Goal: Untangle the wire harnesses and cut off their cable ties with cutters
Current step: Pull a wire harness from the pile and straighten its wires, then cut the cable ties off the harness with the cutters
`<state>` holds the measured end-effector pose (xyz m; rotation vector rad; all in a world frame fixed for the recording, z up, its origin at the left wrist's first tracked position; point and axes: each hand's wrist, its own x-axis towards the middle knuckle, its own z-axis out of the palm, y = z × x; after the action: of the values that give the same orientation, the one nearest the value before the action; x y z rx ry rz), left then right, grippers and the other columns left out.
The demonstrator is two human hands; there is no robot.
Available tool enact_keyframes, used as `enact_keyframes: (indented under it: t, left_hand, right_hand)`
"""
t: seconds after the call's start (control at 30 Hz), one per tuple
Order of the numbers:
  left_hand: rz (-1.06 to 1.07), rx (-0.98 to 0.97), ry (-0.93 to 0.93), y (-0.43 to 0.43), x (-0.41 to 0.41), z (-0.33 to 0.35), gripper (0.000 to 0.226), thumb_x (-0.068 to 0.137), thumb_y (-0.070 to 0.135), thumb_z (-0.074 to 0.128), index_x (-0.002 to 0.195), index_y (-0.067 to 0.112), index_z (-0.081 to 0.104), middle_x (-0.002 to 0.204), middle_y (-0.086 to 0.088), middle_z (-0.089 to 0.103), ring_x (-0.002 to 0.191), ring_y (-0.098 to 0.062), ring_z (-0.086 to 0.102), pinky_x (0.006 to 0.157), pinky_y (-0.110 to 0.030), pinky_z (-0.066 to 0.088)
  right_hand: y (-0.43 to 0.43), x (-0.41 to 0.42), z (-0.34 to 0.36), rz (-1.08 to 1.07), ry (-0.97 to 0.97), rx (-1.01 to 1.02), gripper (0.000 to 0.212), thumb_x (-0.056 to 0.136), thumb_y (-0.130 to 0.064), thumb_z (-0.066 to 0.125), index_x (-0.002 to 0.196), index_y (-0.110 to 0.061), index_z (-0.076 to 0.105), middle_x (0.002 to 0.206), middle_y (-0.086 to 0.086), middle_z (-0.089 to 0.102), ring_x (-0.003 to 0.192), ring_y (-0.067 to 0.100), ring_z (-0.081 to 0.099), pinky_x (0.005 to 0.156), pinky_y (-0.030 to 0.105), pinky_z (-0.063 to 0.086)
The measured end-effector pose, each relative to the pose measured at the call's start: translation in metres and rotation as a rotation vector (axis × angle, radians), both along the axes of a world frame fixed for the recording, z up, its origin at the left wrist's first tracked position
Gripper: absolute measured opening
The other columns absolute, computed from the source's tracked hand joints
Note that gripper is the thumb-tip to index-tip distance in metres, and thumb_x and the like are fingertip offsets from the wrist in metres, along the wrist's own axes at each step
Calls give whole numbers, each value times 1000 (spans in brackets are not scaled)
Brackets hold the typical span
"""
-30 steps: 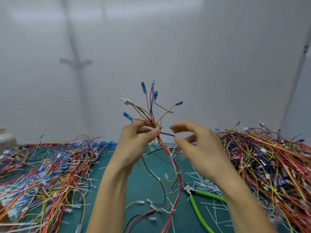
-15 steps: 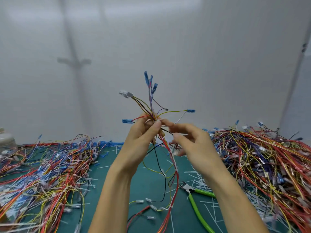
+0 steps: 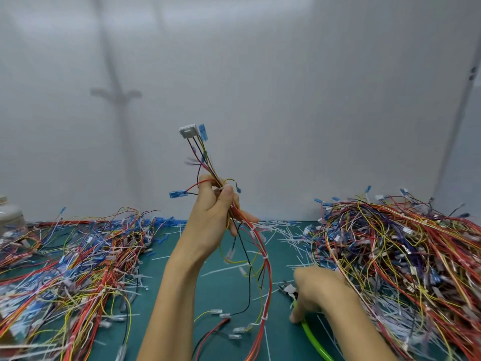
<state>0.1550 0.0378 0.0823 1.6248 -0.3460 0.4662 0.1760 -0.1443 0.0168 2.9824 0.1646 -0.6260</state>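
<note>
The left hand (image 3: 213, 212) held one wire harness (image 3: 263, 272) up over the middle of the desk (image 3: 208, 295). Its fingers and thumb were curled tight round the bundle some way below the white connector (image 3: 188, 131), and the rest trailed down to the mat. The right hand (image 3: 320, 295) was low at the near right, fingers bent down over the green-handled cutters (image 3: 311, 334). These lay on the desk just beside the right heap of wires (image 3: 403, 256). Blur hid whether that hand had closed on the handles, so I could not tell.

A hurried pick-up would probably snag strands from that heap, since its edge lay against the hand. The harness's hanging ends rested near the tool's nose, so lifting the cutters might hook them and knot things again.

The white cable ties (image 3: 265, 257) sat snug on the red wires, and a blade pushed in carelessly could nick the insulation. With the grip so high, the lower length was free to swing, which would make a tie hard to steady. The cut tie offcuts (image 3: 286, 230) strewn over the mat could also foul the tool.

No writing could be read. The connector, the blue terminals (image 3: 203, 132) and the cutters showed no legible mark, and neither did the pale jar (image 3: 7, 214) at the far left.
</note>
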Motion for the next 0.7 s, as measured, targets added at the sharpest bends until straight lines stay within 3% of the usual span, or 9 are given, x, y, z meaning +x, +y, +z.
enact_keyframes:
  t: [0.1,0.17,0.27,0.37,0.5,0.7]
  left_hand:
    - [-6,-44,-7,-1,-1,1,8,106,14,37,98,14,39,89,-14,49,64,-26,72,39,-19,38]
    - [0,-78,-18,-2,-2,2,6,104,11,40,99,9,41,89,-15,50,58,-22,70,38,-18,35]
    - [-11,-139,-21,-3,-5,4,3,102,8,45,99,8,47,88,-6,56,55,-17,66,36,-16,30]
    - [-45,-174,-31,-2,-10,7,4,101,7,45,100,9,48,92,2,72,52,-14,62,37,-14,30]
    - [-15,-89,-37,1,-12,8,7,104,14,40,105,10,45,106,3,75,56,-13,64,39,-21,26]
    - [16,-49,-27,2,-10,7,13,106,17,34,109,9,43,109,9,74,58,-14,65,46,-20,41]
  right_hand:
    - [-7,3,-3,-25,36,15,67,73,-57,78,121,-18,52,127,1,59,116,26,57,91,37,45]
    - [-9,5,-4,-28,40,51,66,72,-56,78,118,-17,52,124,2,59,113,26,57,92,37,46]
    - [-10,6,-8,-34,26,123,52,72,-49,81,99,-17,51,114,4,60,107,28,59,92,38,49]
    - [-9,7,-9,-51,-36,218,39,69,-39,79,80,-18,48,88,1,55,87,26,57,77,32,48]
    - [-7,5,1,-80,-173,431,29,75,-36,72,90,-14,60,88,0,63,75,17,55,66,31,46]
    - [-7,4,25,-103,-417,771,26,91,-35,58,109,-17,52,105,4,58,94,22,57,77,35,46]
